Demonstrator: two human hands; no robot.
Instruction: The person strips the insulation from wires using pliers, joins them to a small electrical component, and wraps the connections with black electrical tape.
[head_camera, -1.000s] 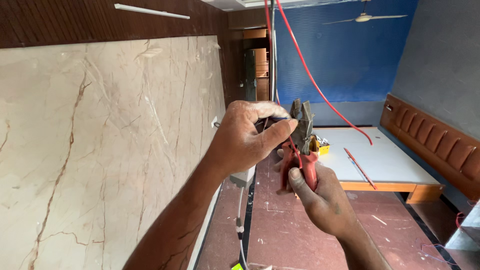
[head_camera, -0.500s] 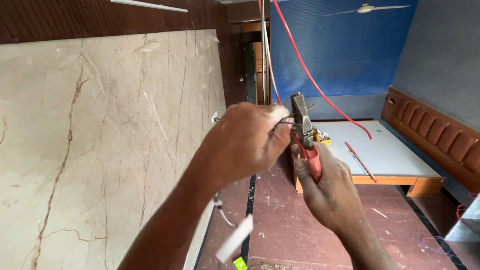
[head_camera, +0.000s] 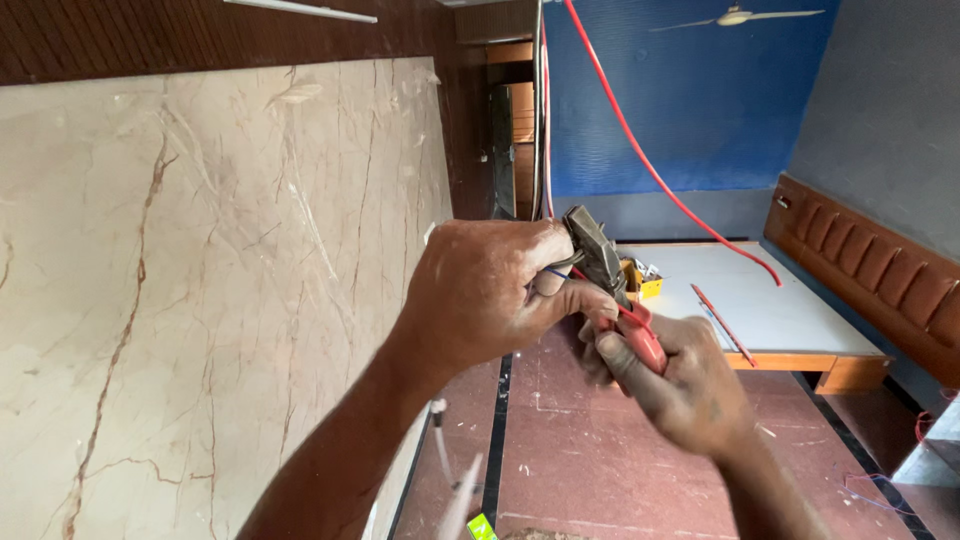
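Beside marble wall (head_camera: 200, 300); left hand (head_camera: 490, 295) pinches wire (head_camera: 553, 272); right hand (head_camera: 680, 385) grips pliers (head_camera: 600, 260)

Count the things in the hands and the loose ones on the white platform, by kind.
Pliers: 1, red-handled, in the right hand
Thin wire: 1, pinched in the left hand
Yellow box: 1
Red stick: 1
Total: 4

left hand (head_camera: 490, 300) pinching wire (head_camera: 556, 272), right hand (head_camera: 680, 385) gripping pliers (head_camera: 605, 270)
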